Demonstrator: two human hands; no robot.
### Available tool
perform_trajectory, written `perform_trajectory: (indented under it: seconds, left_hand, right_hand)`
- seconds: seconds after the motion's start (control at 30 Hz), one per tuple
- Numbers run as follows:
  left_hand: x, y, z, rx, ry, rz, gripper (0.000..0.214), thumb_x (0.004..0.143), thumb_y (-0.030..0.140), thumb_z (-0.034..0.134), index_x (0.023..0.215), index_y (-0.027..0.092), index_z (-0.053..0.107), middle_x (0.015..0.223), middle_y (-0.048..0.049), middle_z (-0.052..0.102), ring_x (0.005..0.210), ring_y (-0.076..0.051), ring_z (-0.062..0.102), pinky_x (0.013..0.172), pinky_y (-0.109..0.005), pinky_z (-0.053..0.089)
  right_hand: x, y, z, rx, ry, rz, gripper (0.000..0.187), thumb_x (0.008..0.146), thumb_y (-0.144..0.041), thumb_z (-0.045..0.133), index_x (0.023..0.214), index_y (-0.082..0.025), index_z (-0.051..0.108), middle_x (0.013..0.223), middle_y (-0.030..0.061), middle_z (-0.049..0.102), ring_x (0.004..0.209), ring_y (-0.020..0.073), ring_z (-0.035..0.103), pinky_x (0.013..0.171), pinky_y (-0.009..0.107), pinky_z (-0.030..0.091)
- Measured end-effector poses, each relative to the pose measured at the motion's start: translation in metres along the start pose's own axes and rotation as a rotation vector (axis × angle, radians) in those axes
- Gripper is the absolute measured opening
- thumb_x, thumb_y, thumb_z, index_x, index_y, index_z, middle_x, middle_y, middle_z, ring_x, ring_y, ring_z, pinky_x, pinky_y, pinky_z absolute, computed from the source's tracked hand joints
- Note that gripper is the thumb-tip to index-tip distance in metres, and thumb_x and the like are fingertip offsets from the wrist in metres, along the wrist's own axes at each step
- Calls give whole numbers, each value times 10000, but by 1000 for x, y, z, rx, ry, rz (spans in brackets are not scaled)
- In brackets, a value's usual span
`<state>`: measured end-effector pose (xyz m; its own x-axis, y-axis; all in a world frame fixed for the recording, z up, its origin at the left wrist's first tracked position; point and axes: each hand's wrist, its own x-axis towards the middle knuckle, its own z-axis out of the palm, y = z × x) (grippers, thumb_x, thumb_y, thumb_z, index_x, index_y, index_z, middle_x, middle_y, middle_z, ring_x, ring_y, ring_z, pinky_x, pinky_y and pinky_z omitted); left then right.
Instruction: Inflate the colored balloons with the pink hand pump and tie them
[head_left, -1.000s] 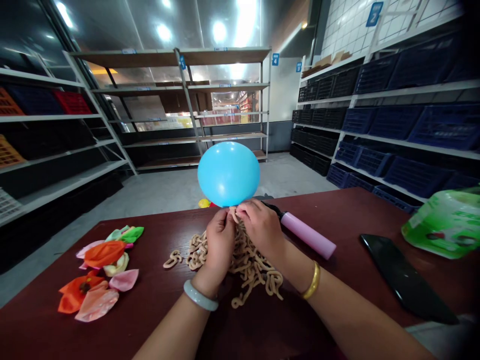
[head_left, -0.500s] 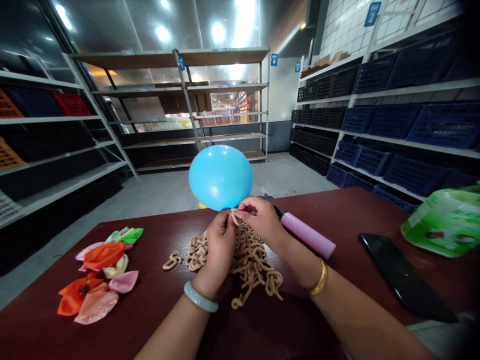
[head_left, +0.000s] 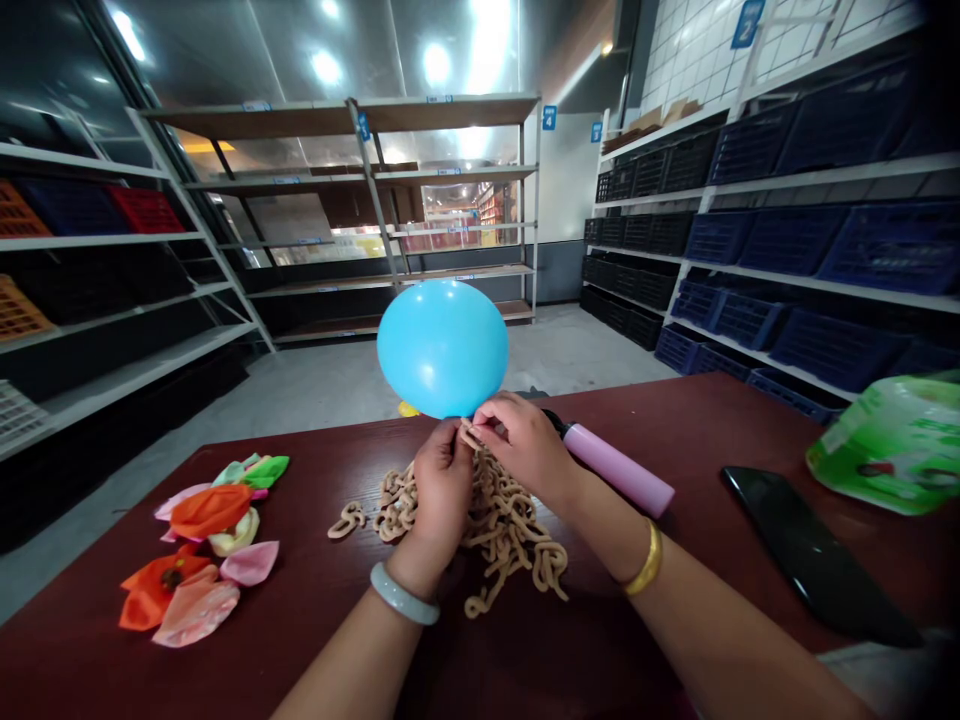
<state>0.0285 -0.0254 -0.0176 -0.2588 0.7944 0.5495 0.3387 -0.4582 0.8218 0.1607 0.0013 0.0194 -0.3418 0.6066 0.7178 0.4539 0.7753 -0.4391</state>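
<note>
An inflated blue balloon (head_left: 442,348) stands up just beyond my hands, its neck low between my fingers. My left hand (head_left: 441,480) is closed, thumb and forefinger pinching the balloon at its neck. Close beside it, my right hand (head_left: 529,447) pinches a short piece of tan cord (head_left: 471,434) against the neck; whether the cord goes around it is hidden by my fingers. Below both hands lies a loose pile of tan cord loops (head_left: 506,520). A small loop (head_left: 348,520) lies apart on the left.
On the dark red table (head_left: 300,600), several uninflated balloons (head_left: 210,512) lie at left. A pink hand pump (head_left: 619,468), a black phone-like slab (head_left: 814,550) and a green-white pouch (head_left: 889,445) are at right. Shelves with crates (head_left: 817,345) stand beyond.
The balloon has risen slightly. My right fingers and the cord have shifted a little at the neck; both hands keep their pinch.
</note>
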Motion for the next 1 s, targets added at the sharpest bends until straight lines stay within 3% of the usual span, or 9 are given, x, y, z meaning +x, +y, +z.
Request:
perform_trajectory:
  seconds: [0.17, 0.27, 0.47, 0.57, 0.73, 0.87, 1.0]
  left_hand:
    - [-2, 3, 4, -105, -1, -82, 240, 904, 370, 540, 881, 169, 670, 806, -33, 661, 736, -152, 562, 682, -252, 433]
    - [-5, 4, 6, -180, 20, -78, 235, 900, 380, 557, 886, 167, 658, 835, -35, 656, 753, -150, 561, 701, -256, 441]
    - [-6, 6, 5, -180, 10, -87, 251, 905, 396, 549, 885, 172, 661, 762, -15, 619, 654, -126, 500, 612, -230, 404]
    - [-5, 8, 4, -166, 28, -93, 251, 893, 402, 564, 872, 173, 664, 787, -24, 632, 676, -135, 520, 620, -231, 409]
    - [-4, 9, 2, -134, 16, -74, 249, 892, 399, 561, 833, 177, 659, 639, 15, 548, 569, -112, 446, 555, -221, 372]
    - [-2, 5, 4, -189, 23, -123, 226, 876, 382, 588, 809, 171, 637, 646, 20, 528, 569, -101, 429, 531, -211, 349]
    - [-1, 2, 9, -448, 45, -252, 244, 863, 405, 612, 793, 174, 581, 618, 44, 462, 514, -77, 370, 478, -198, 294]
  right_hand:
    - [-9, -9, 7, -300, 153, 47, 159, 957, -276, 509, 841, -192, 579, 849, 63, 631, 778, 184, 579, 685, 278, 409]
    - [-13, -13, 9, -326, 183, 29, 190, 977, -289, 474, 851, -199, 584, 879, 69, 644, 783, 180, 583, 681, 275, 403]
    - [-10, -6, 8, -39, 175, 49, 141, 941, -214, 494, 837, -221, 589, 880, 54, 656, 847, 193, 593, 775, 301, 438]
    - [-6, -3, 8, 106, 179, 97, 83, 911, -211, 528, 871, -226, 600, 884, 44, 662, 844, 189, 598, 767, 301, 451]
    - [0, 2, 3, 290, 101, 178, 35, 823, -197, 605, 798, -218, 618, 853, 16, 661, 799, 162, 595, 730, 278, 454]
    - [3, 3, 1, 360, 2, 289, 65, 784, -220, 614, 725, -209, 587, 766, -14, 613, 714, 136, 540, 664, 255, 418]
    - [1, -4, 8, 764, -15, 518, 151, 782, -343, 608, 749, -216, 532, 682, -41, 555, 597, 111, 476, 563, 237, 378]
